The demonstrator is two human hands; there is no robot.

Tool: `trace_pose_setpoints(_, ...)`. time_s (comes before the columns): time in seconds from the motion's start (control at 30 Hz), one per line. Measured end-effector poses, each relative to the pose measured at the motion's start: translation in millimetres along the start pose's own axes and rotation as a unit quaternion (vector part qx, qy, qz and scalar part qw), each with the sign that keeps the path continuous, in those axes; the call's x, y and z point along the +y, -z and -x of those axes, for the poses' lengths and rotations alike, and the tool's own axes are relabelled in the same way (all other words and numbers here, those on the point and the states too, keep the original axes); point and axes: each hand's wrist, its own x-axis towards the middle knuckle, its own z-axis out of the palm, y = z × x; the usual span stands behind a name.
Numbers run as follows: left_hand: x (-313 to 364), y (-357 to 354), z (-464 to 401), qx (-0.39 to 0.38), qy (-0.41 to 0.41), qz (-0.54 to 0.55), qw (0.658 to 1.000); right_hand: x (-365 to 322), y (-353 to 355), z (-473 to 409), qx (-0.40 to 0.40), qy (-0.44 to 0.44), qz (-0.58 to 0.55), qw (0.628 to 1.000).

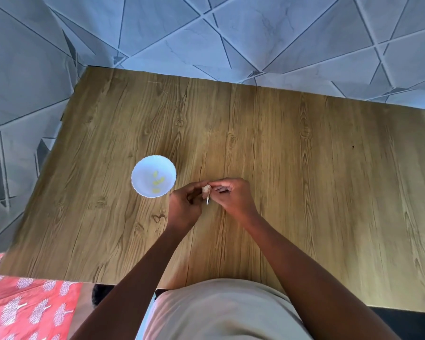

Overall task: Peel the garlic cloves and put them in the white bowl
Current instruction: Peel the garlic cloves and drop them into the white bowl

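A small white bowl [142, 187] with a scalloped rim stands on the wooden table, left of my hands. Inside it lie several pale yellow peeled garlic cloves [157, 181]. Both hands meet just right of the bowl, over the table's middle. My left hand [185, 207] and my right hand [232, 196] pinch one garlic clove [206, 189] between their fingertips. A thin strip of papery skin hangs down from the clove. Most of the clove is hidden by my fingers.
The wooden table [292, 155] runs far to the right and back, ending at a grey tiled wall [231, 33]. A red patterned cloth [27, 307] lies below the table's left front corner. My torso in a beige shirt is against the front edge.
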Motion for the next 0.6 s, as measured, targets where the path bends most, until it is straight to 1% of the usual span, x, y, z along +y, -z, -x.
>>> trace_pose_setpoints(0.17,-1,0,2,-0.007,-0.007,0.005,1.0,-2,5,-3,-0.015,0.008,0.019,1.0)
trace_pose_setpoints(0.33,-5,0,2,-0.011,-0.024,-0.003,1.0,-4,-1,-3,0.014,0.045,0.053,0.997)
trace_pose_setpoints(0.43,-11,2,1,-0.012,-0.071,-0.052,0.996,-6,-3,-4,0.013,0.079,0.085,0.993)
trace_pose_setpoints(0.6,-15,2,-4,-0.033,-0.154,-0.125,0.979,-7,-3,-14,-0.017,0.119,0.154,0.981)
